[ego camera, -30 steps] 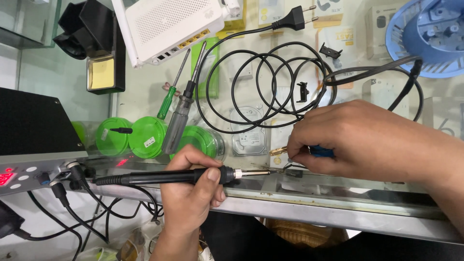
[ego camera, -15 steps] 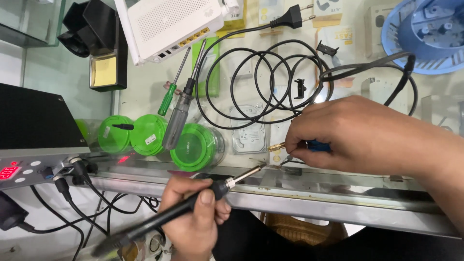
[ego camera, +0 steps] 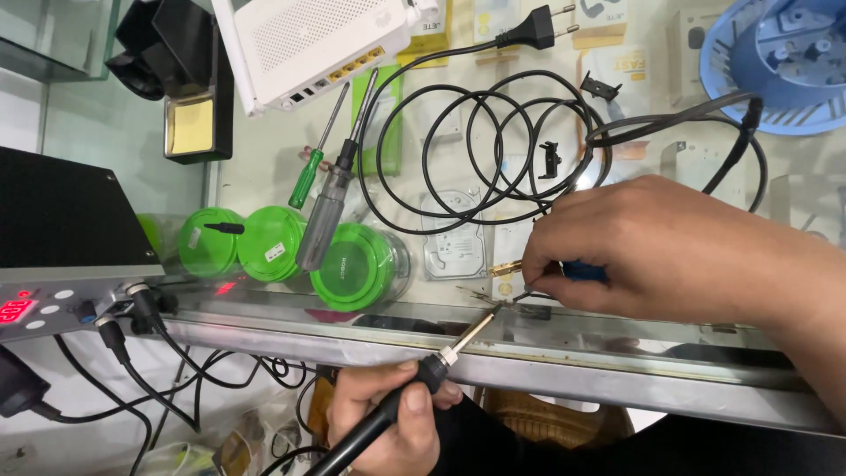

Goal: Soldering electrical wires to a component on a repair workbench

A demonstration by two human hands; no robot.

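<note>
My left hand [ego camera: 392,419] grips a black soldering iron [ego camera: 414,388] below the counter's front edge, its metal tip angled up and right to a small metal part [ego camera: 493,300] on the glass counter. My right hand [ego camera: 652,247] rests on the glass just right of that part and pinches a blue-handled tool [ego camera: 582,271] whose tip meets the same spot. A thin wire end lies by the tip.
A coiled black power cable [ego camera: 493,150] with a plug lies behind my right hand. Two screwdrivers [ego camera: 330,203], green round containers [ego camera: 357,264], a white router [ego camera: 308,44], a blue fan housing [ego camera: 784,62] and a black soldering station [ego camera: 62,238] with red display are around.
My left hand swung the soldering iron from lying level along the counter edge to pointing up and right, and the tip reached the part by my right hand. The right hand stayed put.
</note>
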